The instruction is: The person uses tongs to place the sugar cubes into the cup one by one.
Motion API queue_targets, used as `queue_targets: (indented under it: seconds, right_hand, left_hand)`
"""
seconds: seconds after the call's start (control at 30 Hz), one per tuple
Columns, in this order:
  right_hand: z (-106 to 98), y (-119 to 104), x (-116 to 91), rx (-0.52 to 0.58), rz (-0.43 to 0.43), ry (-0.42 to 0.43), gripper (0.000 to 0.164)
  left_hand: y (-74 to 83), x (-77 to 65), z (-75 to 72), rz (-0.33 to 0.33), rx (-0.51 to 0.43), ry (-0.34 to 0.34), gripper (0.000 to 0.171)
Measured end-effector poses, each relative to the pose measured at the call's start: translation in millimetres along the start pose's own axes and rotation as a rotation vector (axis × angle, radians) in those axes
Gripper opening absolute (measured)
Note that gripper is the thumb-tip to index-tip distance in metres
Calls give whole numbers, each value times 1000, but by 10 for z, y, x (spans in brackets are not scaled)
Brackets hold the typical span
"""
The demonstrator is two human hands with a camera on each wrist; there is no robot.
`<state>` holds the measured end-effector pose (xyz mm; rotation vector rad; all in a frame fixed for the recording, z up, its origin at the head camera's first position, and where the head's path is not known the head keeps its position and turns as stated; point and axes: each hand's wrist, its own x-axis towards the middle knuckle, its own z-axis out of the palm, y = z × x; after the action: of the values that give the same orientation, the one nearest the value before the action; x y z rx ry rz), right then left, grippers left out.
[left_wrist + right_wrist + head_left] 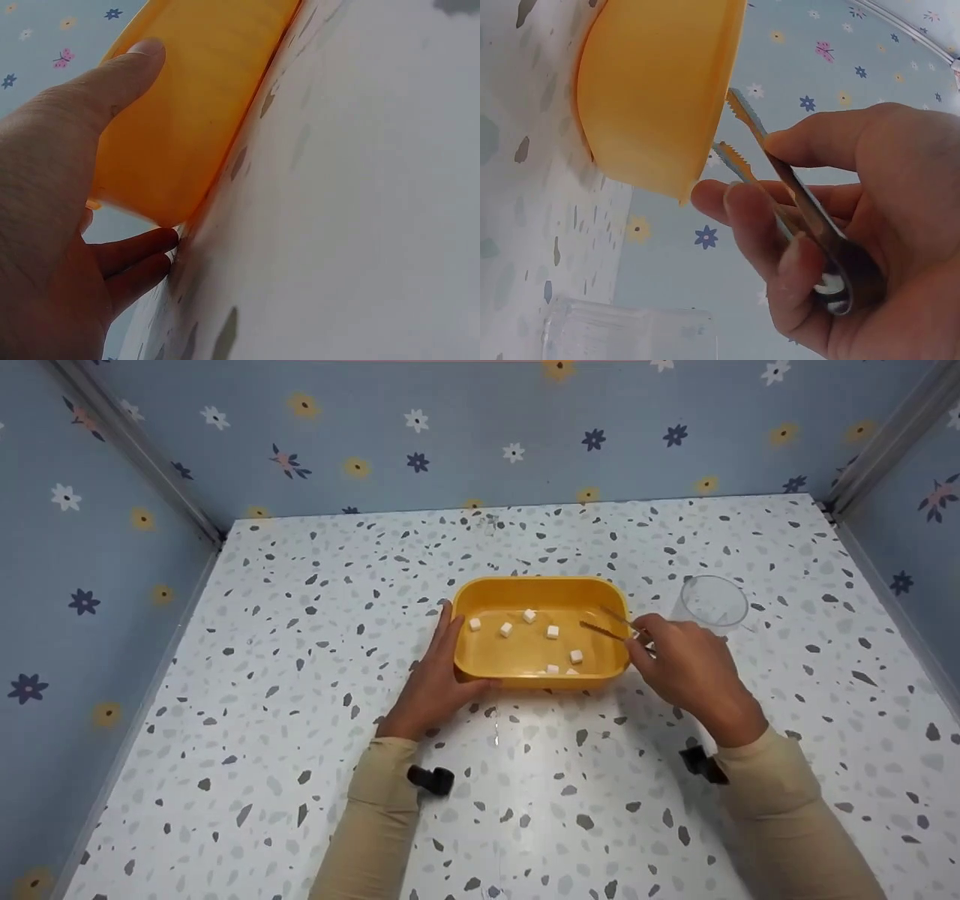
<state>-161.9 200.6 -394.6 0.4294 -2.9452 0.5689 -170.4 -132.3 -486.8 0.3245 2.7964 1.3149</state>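
A yellow plastic tub (540, 681) holds several small white cubes (553, 631) spread over its floor. My left hand (435, 679) holds the tub's near left corner, thumb on the front wall and fingers along the left end; the left wrist view shows the thumb (135, 71) against the yellow side. Small metal tongs (810, 210) with toothed tips are gripped in my right hand (690, 667). Their arms stand apart, reaching over the tub's right rim, with no cube between the tips. In the right wrist view the tub wall hides part of the tips.
A clear glass (714, 601) stands right of the tub, just beyond my right hand, and something clear shows in it. The speckled white table (300, 697) is bordered by blue flowered panels (480, 435) at the back and sides.
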Motion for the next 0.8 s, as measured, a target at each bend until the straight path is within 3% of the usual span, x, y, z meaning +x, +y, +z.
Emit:
queue_targets:
  seconds: [0.5, 0.8]
  right_hand:
    - [5, 5, 23, 35, 78, -146, 33]
    - [71, -15, 3, 16, 20, -109, 23]
  left_hand:
    - [1, 24, 0, 11, 4, -2, 114]
    - [4, 7, -2, -3, 15, 2, 116]
